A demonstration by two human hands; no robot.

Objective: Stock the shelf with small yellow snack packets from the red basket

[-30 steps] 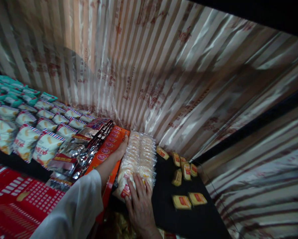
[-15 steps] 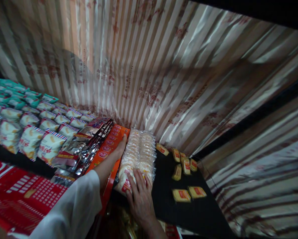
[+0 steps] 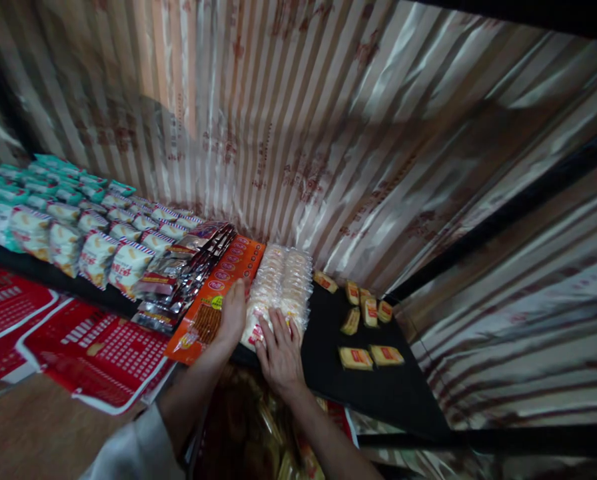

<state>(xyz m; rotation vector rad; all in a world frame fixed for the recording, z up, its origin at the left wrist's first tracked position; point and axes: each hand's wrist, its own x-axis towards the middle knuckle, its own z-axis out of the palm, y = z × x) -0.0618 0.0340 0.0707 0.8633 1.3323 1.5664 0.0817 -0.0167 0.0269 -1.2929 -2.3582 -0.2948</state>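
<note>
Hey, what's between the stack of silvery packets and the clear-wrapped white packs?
In the head view, an orange packet lies between the silvery packets and the white packs, with the left hand at its right edge.

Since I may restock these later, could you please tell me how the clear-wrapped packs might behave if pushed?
The clear-wrapped packs probably slide easily against each other, as they look glossy. They sit closely in two rows, so a front push might shift several together. Their crinkled look suggests floppy edges.

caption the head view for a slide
Left hand at an orange pack, right hand on white wrapped snacks, along a black shelf.
</note>
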